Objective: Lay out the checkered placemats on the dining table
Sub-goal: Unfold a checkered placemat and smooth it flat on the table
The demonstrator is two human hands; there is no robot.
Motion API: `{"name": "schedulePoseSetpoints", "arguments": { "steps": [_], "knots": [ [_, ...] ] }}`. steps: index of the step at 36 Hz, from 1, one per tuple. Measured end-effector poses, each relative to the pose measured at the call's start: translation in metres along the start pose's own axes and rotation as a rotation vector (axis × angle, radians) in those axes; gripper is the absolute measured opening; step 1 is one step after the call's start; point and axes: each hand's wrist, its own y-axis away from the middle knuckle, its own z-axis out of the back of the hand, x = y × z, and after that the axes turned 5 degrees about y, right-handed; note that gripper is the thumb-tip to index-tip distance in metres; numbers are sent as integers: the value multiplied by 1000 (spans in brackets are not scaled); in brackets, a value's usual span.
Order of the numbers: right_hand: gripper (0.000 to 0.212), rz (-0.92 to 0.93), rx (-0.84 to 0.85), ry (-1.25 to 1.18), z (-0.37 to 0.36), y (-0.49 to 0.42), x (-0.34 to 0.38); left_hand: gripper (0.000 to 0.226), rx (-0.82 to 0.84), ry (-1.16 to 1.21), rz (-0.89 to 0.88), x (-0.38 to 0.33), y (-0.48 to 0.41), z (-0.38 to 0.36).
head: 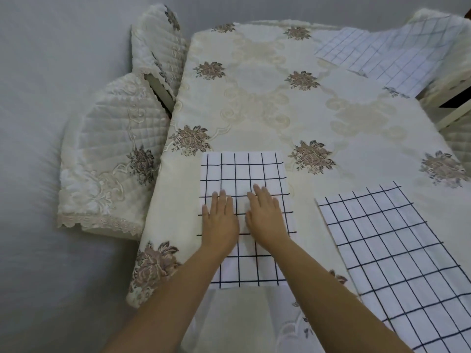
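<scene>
Left hand (221, 220), right hand (265, 217), flat on checkered placemat (244, 171)

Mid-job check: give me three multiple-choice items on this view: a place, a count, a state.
1. The left hand and right hand rest on: A) the far placemat B) the near middle placemat C) the right placemat.
2. Checkered placemats in view: A) one B) five C) three.
3. The hands are: A) flat, fingers straight B) fists C) pinching a corner.
Answers: 1 B, both palms lie on its grid; 2 C, one near middle, one right, one far; 3 A, fingers extended, nothing gripped.
</scene>
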Motion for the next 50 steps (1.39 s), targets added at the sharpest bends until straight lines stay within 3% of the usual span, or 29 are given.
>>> {"name": "schedulePoseSetpoints", "arguments": {
  "steps": [5, 12, 16, 19, 22, 28, 36, 40, 43, 47, 50],
  "knots": [
    [49, 61, 81, 4, -15, 4, 7, 64, 88, -62, -14, -7, -3, -14],
    [64, -18, 128, -60, -27, 13, -13, 56, 81, 52, -46, -5, -2, -20],
    [70, -59, 163, -62, -25, 14, -25, 80, 69, 71, -73, -6, 0, -23],
    [68, -110, 164, -70, -25, 15, -35, 73, 80, 38, -78, -6, -1, -26],
    [69, -98, 125, -62, -24, 18, -44, 80, 82, 15, -95, -6, 0, -26],
    [82, -108, 164, 8, -23, 24, -63, 76, 98, -40, -105, -1, -2, -27],
    [80, -160, 231, 55, -13, 28, -72, 59, -46, -47, -89, 27, 0, -21],
    [65, -213, 121, 72, -7, 26, -45, 56, -99, -35, -121, 18, 4, -24],
    [54, -110, 90, 41, -10, 28, -16, 57, -69, -2, -175, 5, 10, -29],
    [69, -6, 199, -106, -24, 38, 5, 64, 16, -21, -168, 0, 15, -40],
    [66, -24, 153, -109, -30, 45, -3, 65, 52, -11, -167, 2, 15, -38]
  ]
}}
